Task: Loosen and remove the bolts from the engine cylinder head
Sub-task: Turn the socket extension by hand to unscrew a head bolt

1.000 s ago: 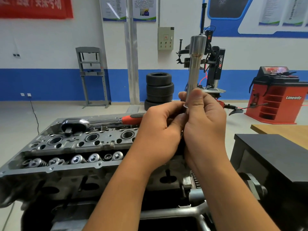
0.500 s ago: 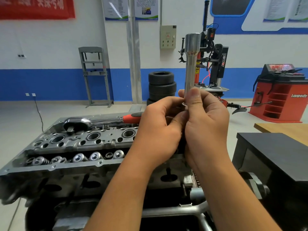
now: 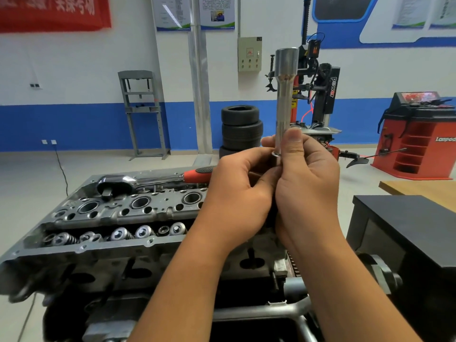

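A long silver deep socket (image 3: pixel 283 95) stands upright above the engine, wide end up. My right hand (image 3: pixel 306 178) grips its lower shaft, thumb pressed on the front. My left hand (image 3: pixel 239 191) has its fingers curled round the socket's bottom end, where a small metal ring or bolt head shows; what the fingers hold there is mostly hidden. The grey cylinder head (image 3: pixel 118 218) lies below and to the left, with valve springs and round bores showing. A ratchet wrench (image 3: pixel 153 180) with a red handle rests across its far edge.
A black box (image 3: pixel 407 230) stands at the right, a wooden tabletop (image 3: pixel 424 190) behind it. Farther back are stacked tyres (image 3: pixel 240 129), a tyre changer (image 3: pixel 320 95), a red wheel balancer (image 3: pixel 419 137) and a grey press frame (image 3: pixel 142 112).
Both hands stay together on the socket. The view has shifted slightly; the hands and socket have barely moved.
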